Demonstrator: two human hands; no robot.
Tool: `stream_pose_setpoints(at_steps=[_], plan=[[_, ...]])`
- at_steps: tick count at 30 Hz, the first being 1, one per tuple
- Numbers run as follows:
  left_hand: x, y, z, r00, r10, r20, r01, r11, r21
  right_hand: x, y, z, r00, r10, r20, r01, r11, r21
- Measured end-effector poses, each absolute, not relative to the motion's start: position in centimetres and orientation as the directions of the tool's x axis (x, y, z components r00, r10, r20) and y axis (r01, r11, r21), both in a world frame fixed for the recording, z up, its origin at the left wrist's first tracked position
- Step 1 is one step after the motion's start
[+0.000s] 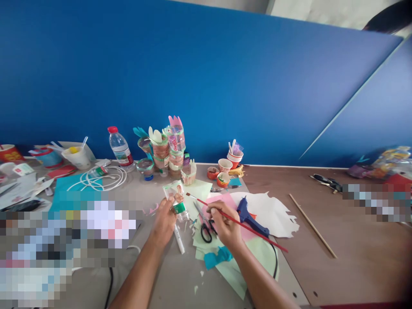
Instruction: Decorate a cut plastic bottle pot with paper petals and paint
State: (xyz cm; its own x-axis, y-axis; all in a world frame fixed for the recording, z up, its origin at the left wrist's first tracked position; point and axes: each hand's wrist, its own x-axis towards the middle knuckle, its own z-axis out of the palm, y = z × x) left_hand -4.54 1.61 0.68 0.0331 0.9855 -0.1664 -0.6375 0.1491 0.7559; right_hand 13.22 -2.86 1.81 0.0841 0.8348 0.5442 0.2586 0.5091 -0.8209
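Note:
My left hand [165,219] is closed around a cut clear plastic bottle [180,207] with a green label, its neck tilted down toward the right. Brownish paint shows on part of the bottle's side. Between the fingers of my right hand [224,223] is a long red paintbrush [244,226], its bristles close to the bottle. Black-handled scissors [206,231] lie beneath and beside my right hand. A blue glue gun [252,218] rests just right of it on pink and white paper. Below my left hand lies a white marker [179,240].
Decorated cut bottles [161,150] stand stacked at the back, beside a red-capped water bottle [119,148]. Paper cups [225,165] are further right. A wooden stick [312,225] lies on the brown table. A white cable [103,178] is coiled at left; a blue panel [206,81] rises behind.

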Motion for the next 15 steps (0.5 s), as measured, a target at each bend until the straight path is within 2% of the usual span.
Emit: stream_pose_setpoints(at_steps=[5, 11, 15], plan=[[-4.49, 1.46, 0.62, 0.048, 0.982, -0.181, -0.602, 0.173, 0.779, 13.14, -2.9, 2.09, 0.083, 0.845, 0.528, 0.098, 0.52, -0.848], [-4.14, 1.43, 0.96, 0.062, 0.983, -0.174, -0.584, 0.177, 0.792, 13.41, -2.47, 1.67, 0.161, 0.868, 0.471, 0.111, 0.458, -0.882], [-4.11, 1.45, 0.91, 0.041, 0.981, -0.188, -0.585, 0.177, 0.792, 13.59, -2.48, 1.97, 0.192, 0.863, 0.467, 0.062, 0.464, -0.884]])
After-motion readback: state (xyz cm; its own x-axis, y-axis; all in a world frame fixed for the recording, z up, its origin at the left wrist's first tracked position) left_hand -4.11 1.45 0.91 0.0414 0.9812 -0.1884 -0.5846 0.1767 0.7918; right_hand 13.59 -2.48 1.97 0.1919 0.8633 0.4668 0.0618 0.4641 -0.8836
